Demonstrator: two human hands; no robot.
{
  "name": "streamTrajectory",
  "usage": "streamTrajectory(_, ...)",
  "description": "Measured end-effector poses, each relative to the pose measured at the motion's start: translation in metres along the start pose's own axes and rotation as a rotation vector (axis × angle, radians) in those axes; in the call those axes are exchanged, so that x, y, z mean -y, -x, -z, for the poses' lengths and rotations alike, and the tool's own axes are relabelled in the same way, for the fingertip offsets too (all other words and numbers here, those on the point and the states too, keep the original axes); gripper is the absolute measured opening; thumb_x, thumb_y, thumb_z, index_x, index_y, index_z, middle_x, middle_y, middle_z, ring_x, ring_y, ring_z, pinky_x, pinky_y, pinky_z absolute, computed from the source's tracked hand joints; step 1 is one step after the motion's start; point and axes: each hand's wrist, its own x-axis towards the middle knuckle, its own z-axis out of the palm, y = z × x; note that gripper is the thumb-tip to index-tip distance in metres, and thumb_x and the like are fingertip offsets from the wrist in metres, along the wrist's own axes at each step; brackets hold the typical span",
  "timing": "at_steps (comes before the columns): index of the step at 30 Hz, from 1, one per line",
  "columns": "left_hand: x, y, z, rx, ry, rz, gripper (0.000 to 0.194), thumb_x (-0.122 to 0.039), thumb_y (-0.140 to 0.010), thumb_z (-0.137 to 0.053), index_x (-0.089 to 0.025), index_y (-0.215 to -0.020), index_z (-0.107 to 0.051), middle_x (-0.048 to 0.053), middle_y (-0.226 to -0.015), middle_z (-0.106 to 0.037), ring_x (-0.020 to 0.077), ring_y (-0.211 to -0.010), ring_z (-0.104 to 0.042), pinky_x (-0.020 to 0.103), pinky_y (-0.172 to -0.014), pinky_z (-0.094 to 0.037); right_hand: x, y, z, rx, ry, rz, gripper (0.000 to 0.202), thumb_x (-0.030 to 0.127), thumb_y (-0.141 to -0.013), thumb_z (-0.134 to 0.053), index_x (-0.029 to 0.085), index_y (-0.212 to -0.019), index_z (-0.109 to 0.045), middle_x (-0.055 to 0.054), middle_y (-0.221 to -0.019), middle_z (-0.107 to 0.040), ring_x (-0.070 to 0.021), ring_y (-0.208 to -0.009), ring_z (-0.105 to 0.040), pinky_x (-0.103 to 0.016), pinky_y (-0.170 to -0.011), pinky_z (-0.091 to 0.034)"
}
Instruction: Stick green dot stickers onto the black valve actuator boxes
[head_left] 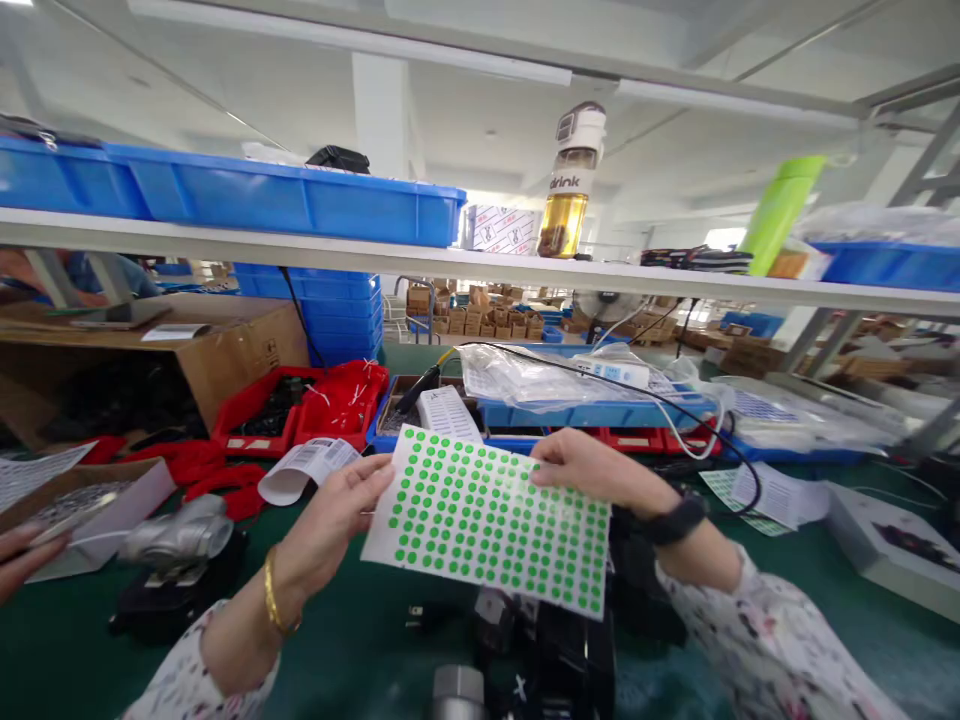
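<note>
Black device point(555, 650) lies nearest, just under the sticker sheet point(491, 520); sheet held above the green table point(750, 650), long axis left-right, tilted; left hand point(337, 520) fingers pinch its left edge; right hand point(592, 470) grips the upper right edge; both equally near.

White shelf point(480, 265) spans bench; green tabletop point(862, 620) below; white ceiling, pillar point(382, 110) behind.
</note>
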Motion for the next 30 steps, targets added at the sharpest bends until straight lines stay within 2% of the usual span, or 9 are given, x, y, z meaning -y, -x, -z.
streamTrajectory(3,0.018,0.002,-0.016,0.093,-0.058,0.045,0.045,-0.039,-0.067,-0.077,-0.011,-0.099,-0.064,0.01,-0.092,-0.068,0.0217,-0.081,-0.064,0.031,-0.074,-0.052,0.02,-0.015,0.03,0.034,0.361,0.075,0.015,0.022,-0.078,-0.058,0.015,-0.066,-0.061,0.002,-0.06,-0.055,-0.0136,-0.057,-0.048,-0.024,-0.053,-0.032)
streamTrajectory(6,0.045,0.0,-0.037,-0.025,0.002,0.024,0.045,-0.041,-0.062,-0.078,-0.01,-0.092,-0.064,0.008,-0.079,-0.067,0.0171,-0.068,-0.061,0.022,-0.055,-0.047,0.042,-0.039,0.038,-0.167,0.761,0.274,0.01,0.014,-0.077,-0.064,0.017,-0.068,-0.065,-0.002,-0.075,-0.063,-0.0215,-0.083,-0.055,-0.032,-0.075,-0.04)
streamTrajectory(9,0.065,-0.002,-0.051,-0.179,0.118,-0.004,0.046,-0.044,-0.063,-0.076,-0.011,-0.093,-0.063,0.006,-0.077,-0.064,0.0127,-0.059,-0.053,0.017,-0.036,-0.03,0.054,-0.061,0.029,-0.402,0.98,0.587,0.018,0.013,-0.079,-0.066,0.018,-0.062,-0.063,-0.005,-0.088,-0.063,-0.029,-0.109,-0.046,-0.056,-0.098,-0.024)
streamTrajectory(11,0.073,-0.002,-0.053,-0.198,0.204,-0.015,0.05,-0.046,-0.065,-0.074,-0.013,-0.1,-0.062,0.006,-0.085,-0.063,0.013,-0.062,-0.054,0.016,-0.034,-0.029,0.054,-0.072,0.021,-0.441,1.03,0.732,0.026,0.015,-0.085,-0.061,0.019,-0.059,-0.061,-0.004,-0.085,-0.062,-0.0284,-0.112,-0.044,-0.064,-0.102,-0.01)
streamTrajectory(15,0.083,0.003,-0.049,-0.183,0.259,-0.036,0.048,-0.051,-0.069,-0.071,-0.01,-0.094,-0.064,0.006,-0.08,-0.06,0.0099,-0.056,-0.049,0.016,-0.033,-0.031,0.045,-0.089,0.014,-0.383,1.145,0.791,0.03,0.016,-0.09,-0.055,0.02,-0.06,-0.059,-0.003,-0.077,-0.059,-0.0265,-0.107,-0.047,-0.066,-0.103,-0.003)
streamTrajectory(19,0.093,-0.001,-0.05,-0.2,0.379,0.032,0.051,-0.053,-0.066,-0.073,-0.008,-0.088,-0.063,0.01,-0.08,-0.063,0.0133,-0.063,-0.057,0.02,-0.05,-0.049,0.053,-0.103,0.013,-0.376,1.215,0.759,0.022,0.008,-0.085,-0.058,0.02,-0.067,-0.061,-0.005,-0.093,-0.061,-0.03,-0.111,-0.046,-0.07,-0.102,-0.007)
streamTrajectory(23,0.097,-0.012,-0.053,-0.182,0.637,0.117,0.034,-0.036,-0.08,-0.066,-0.009,-0.098,-0.059,0.015,-0.1,-0.065,0.0161,-0.08,-0.063,0.025,-0.07,-0.054,0.076,-0.094,-0.004,-0.642,1.021,0.732,0.011,0.014,-0.087,-0.057,0.019,-0.095,-0.063,-0.011,-0.129,-0.049,-0.0339,-0.122,-0.039,-0.061,-0.101,-0.027)
streamTrajectory(26,0.103,-0.019,-0.052,-0.178,0.791,0.169,0.016,-0.02,-0.088,-0.055,-0.01,-0.101,-0.057,0.014,-0.107,-0.065,0.0169,-0.086,-0.064,0.028,-0.079,-0.054,0.071,-0.075,-0.041,-0.834,0.556,0.573,0.008,0.018,-0.09,-0.053,0.018,-0.093,-0.06,-0.008,-0.098,-0.061,-0.0232,-0.09,-0.057,-0.038,-0.079,-0.048)
streamTrajectory(30,0.12,-0.026,-0.047,-0.173,0.827,0.173,0.015,-0.009,-0.085,-0.055,-0.013,-0.1,-0.059,0.01,-0.107,-0.065,0.0173,-0.095,-0.063,0.031,-0.088,-0.052,0.023,-0.059,-0.101,-0.599,-0.005,0.16,0.009,0.011,-0.082,-0.053,0.018,-0.087,-0.057,0.0,-0.073,-0.059,-0.0129,-0.058,-0.053,-0.024,-0.055,-0.043)
